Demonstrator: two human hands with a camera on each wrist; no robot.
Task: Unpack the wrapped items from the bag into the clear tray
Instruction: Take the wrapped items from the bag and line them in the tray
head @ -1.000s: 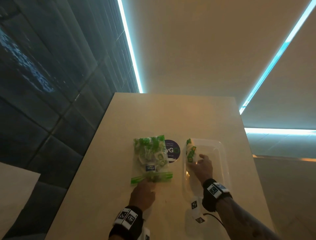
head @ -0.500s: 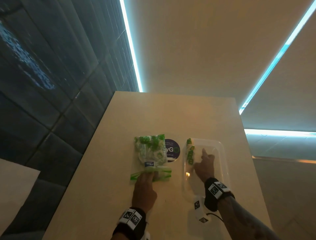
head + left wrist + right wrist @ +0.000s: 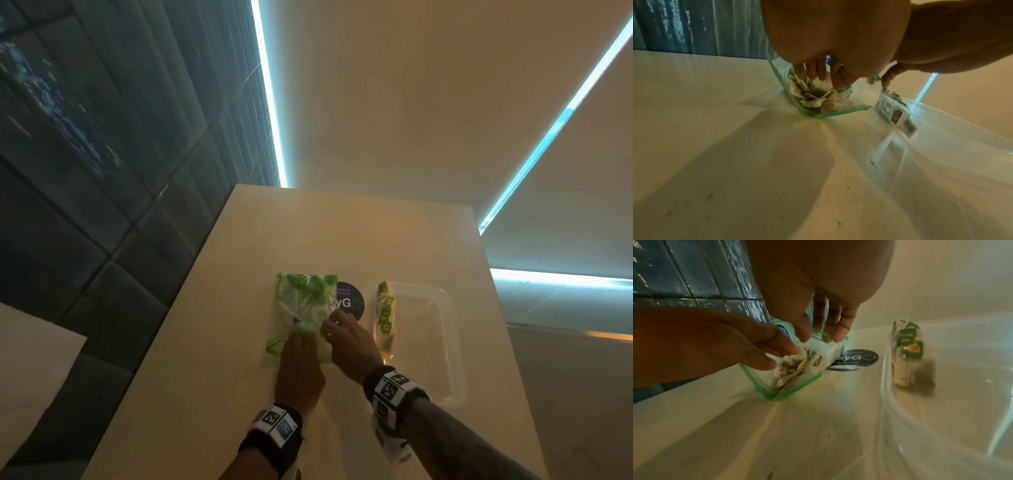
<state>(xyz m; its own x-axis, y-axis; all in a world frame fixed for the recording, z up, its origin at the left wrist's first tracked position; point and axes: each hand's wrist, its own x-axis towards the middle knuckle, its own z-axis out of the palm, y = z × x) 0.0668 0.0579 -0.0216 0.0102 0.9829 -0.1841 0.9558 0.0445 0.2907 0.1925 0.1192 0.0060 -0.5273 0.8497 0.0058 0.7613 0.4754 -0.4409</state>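
Note:
A clear zip bag (image 3: 301, 305) with a green zip edge lies on the table, full of green-and-white wrapped items (image 3: 818, 100). My left hand (image 3: 301, 337) has its curled fingers (image 3: 813, 73) in the bag's mouth and holds the left lip (image 3: 756, 382). My right hand (image 3: 334, 329) pinches the upper lip (image 3: 822, 335) and lifts it, so the mouth gapes. The clear tray (image 3: 448, 342) stands to the right of the bag. A few wrapped items (image 3: 385, 308) lie along its left wall (image 3: 885, 369).
A round dark sticker (image 3: 349, 301) lies on the beige table (image 3: 342, 233) between bag and tray. A dark tiled wall (image 3: 102, 171) runs along the left. The table's edge drops off to the right of the tray.
My right hand has left the tray and crossed left to the bag's mouth. My left hand has slid forward into the mouth, which now stands open.

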